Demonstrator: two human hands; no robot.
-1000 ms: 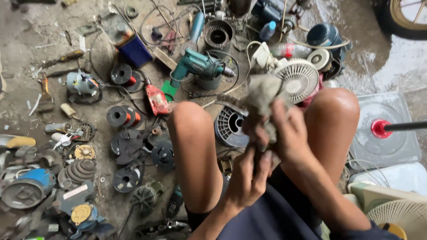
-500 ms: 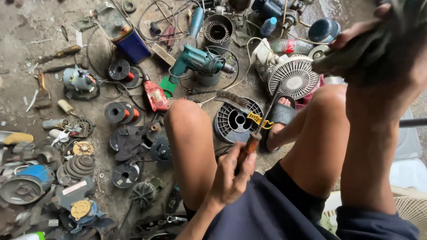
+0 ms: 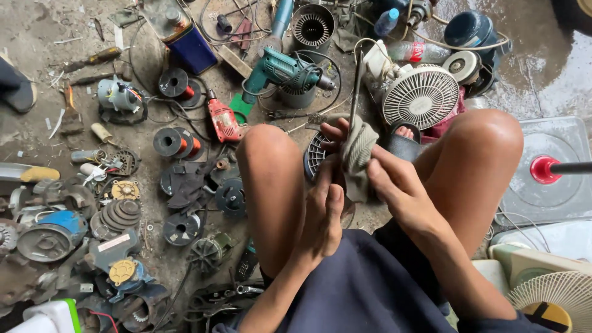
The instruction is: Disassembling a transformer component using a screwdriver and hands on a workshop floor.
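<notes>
So the right hand (image 3: 394, 191) has come back down from up high and now pinches the grey rag (image 3: 359, 154) around the thin metal rod (image 3: 354, 92), while the left hand (image 3: 324, 209) grips the rod's lower end, between the knees, above the cluttered floor (image 3: 37, 37). Looks like wiping has resumed.

Motor parts (image 3: 123, 216) crowd floor; knees (image 3: 271, 154) flank hands.

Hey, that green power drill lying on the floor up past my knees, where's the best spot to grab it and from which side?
Probably the pistol handle of the green drill, which juts down toward you beneath the body. Come from above on the near side with your left hand. The drill lies flat on its side, chuck pointing right toward the white fan guard, and black cable loops around the front.
</notes>
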